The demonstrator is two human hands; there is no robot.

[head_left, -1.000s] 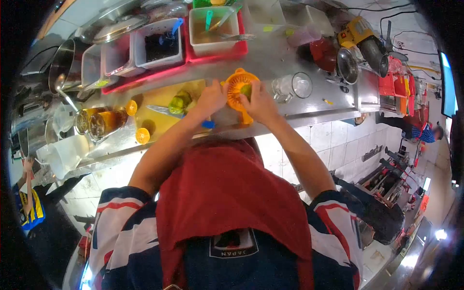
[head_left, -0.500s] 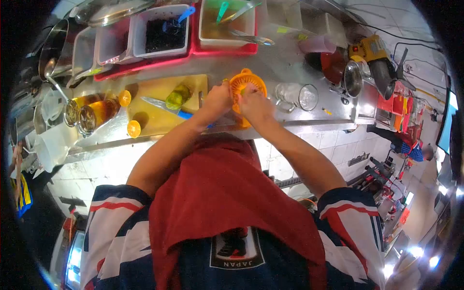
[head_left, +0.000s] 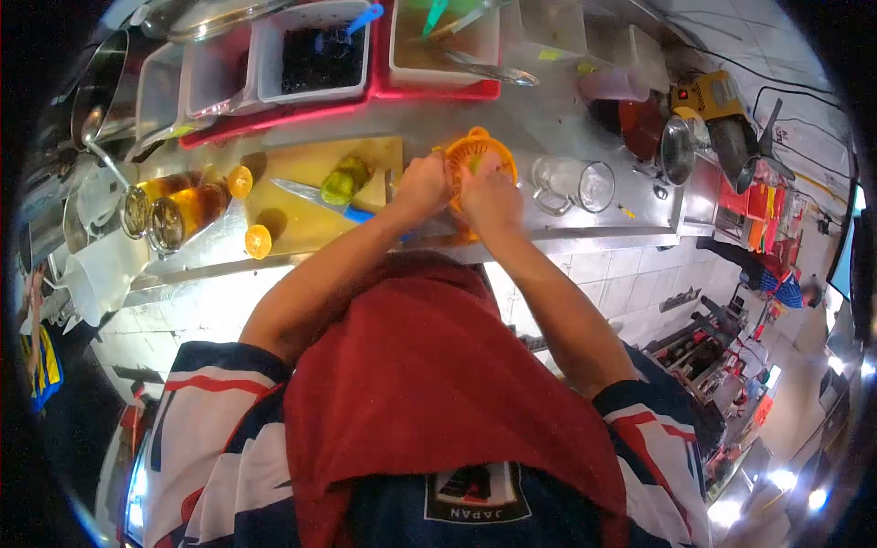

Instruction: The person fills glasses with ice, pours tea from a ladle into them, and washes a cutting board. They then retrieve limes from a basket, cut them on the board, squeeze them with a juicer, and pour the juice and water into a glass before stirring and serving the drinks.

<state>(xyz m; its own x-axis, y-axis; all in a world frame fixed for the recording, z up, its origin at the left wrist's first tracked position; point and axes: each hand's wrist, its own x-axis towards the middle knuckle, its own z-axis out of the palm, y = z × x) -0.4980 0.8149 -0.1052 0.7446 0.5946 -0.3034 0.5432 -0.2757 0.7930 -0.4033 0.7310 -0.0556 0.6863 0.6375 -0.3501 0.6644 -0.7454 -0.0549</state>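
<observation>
Here you are at the brushed-metal counter [head_left: 539, 128], both hands together over the orange plastic citrus juicer [head_left: 468, 146] — it sits just in front of you, near the counter's edge, right of the board. Your left hand [head_left: 423, 189] is curled in at the juicer's left side, fingers drawn closed on its rim, though the fingertips are too hidden to count. Your right hand [head_left: 491, 203] is over the ribbed bowl, a little blurred, fingers bunched down on a light-green piece of fruit [head_left: 475, 165] — only a sliver shows beneath them. Just right of the juicer, a clear glass mug with a handle [head_left: 574, 185]. Over on your left, the yellow rectangular cutting board [head_left: 297, 160] carries cut green fruit [head_left: 345, 180] and a knife with a silver blade and blue handle [head_left: 297, 190], its handle pointing toward your left forearm. Two halved orange citrus fruits are at the board's left side, one upper [head_left: 240, 182], one lower [head_left: 258, 241], and beyond them stand two amber-filled glass mugs [head_left: 187, 217]. Behind the board, a white plastic tub with dark contents [head_left: 360, 68] neighbours another holding brownish liquid [head_left: 399, 55].
</observation>
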